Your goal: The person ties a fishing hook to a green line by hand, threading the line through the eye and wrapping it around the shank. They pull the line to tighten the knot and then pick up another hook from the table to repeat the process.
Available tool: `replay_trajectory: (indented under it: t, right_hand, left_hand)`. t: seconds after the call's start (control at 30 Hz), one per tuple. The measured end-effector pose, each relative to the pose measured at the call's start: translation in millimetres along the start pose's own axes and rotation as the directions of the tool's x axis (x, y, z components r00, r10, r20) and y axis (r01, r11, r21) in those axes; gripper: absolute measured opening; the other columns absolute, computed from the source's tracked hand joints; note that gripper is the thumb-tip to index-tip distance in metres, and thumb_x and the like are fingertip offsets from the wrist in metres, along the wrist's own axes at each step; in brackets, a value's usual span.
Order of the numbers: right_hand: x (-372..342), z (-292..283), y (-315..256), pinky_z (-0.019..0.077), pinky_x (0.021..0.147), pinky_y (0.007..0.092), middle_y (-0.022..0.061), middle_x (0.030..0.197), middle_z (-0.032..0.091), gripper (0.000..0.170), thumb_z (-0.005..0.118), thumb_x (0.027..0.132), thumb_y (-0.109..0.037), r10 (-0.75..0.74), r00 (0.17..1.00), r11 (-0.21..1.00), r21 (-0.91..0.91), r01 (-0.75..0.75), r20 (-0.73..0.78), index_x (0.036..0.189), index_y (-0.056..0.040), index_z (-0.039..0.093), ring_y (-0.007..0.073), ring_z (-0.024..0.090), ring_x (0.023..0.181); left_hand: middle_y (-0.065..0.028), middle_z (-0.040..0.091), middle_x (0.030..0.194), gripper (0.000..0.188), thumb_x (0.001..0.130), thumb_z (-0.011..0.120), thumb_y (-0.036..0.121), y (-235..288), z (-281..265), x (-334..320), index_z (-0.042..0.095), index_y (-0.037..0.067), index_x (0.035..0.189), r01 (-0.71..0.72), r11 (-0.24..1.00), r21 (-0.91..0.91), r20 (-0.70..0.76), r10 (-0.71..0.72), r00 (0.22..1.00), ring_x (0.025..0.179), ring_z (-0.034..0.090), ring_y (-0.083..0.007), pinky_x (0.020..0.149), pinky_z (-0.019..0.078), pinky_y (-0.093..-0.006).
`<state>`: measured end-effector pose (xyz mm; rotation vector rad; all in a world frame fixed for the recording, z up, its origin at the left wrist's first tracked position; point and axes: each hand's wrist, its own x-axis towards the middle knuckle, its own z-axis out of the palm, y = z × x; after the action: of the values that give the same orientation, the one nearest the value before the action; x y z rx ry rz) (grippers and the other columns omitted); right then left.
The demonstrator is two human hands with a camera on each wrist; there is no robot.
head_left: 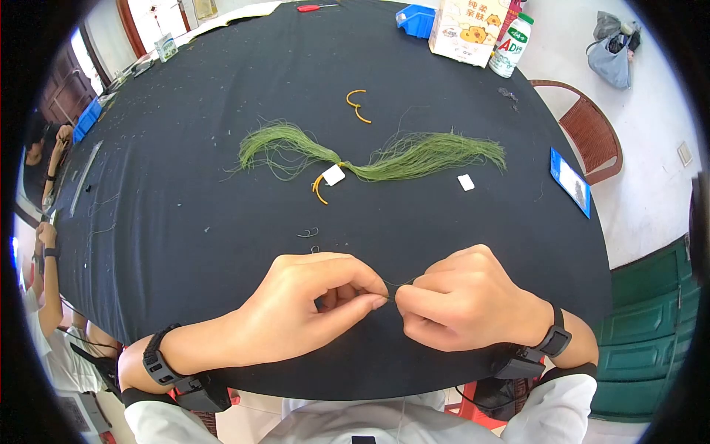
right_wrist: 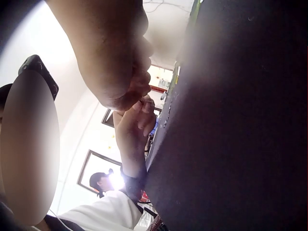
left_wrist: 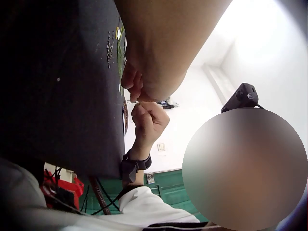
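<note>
One thin thread [head_left: 400, 284] spans the pinching left hand [head_left: 318, 296] and right hand [head_left: 466, 300]

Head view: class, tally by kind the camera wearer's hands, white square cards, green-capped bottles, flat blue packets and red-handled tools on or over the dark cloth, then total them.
Wearer's hands, left hand and right hand: 2
White square cards: 2
Green-capped bottle: 1
Flat blue packet: 1
Red-handled tool: 1
Total: 7
</note>
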<state>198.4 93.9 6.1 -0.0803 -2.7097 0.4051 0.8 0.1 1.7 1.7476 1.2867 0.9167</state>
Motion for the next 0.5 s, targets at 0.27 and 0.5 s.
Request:
replay_trajectory:
  t: [0.27, 0.5]
  right_hand:
    - [0.6, 1.2, -1.1, 0.0423, 0.041, 0.0322, 0.0040, 0.050, 0.052, 0.015, 0.066, 0.068, -0.013, -0.011, 0.999, 1.000, -0.018, 0.012, 0.034, 0.065, -0.0069, 0.052, 0.0215, 0.055, 0.044]
    - [-0.2, 1.0, 0.1, 0.0411, 0.040, 0.0328, 0.0050, 0.049, 0.051, 0.012, 0.064, 0.068, -0.010, 0.025, 0.999, 0.995, 0.101, -0.027, 0.021, 0.066, -0.0066, 0.053, 0.0223, 0.053, 0.043]
  left_hand:
    - [-0.0076, 0.065, 0.082, 0.008, 0.083, 0.063, 0.001, 0.6, -0.3, 0.4, 0.066, -0.001, 0.090, 0.006, 1.000, -0.003, 0.013, -0.006, 1.000, 0.064, 0.059, -0.0078, 0.052, 0.0462, -0.0198]
    - [-0.0064, 0.063, 0.082, 0.008, 0.081, 0.062, -0.001, 1.0, -1.1, -0.9, 0.066, -0.001, 0.088, -0.013, 0.999, -0.032, -0.004, 0.013, 1.000, 0.063, 0.056, -0.0069, 0.053, 0.0450, -0.0203]
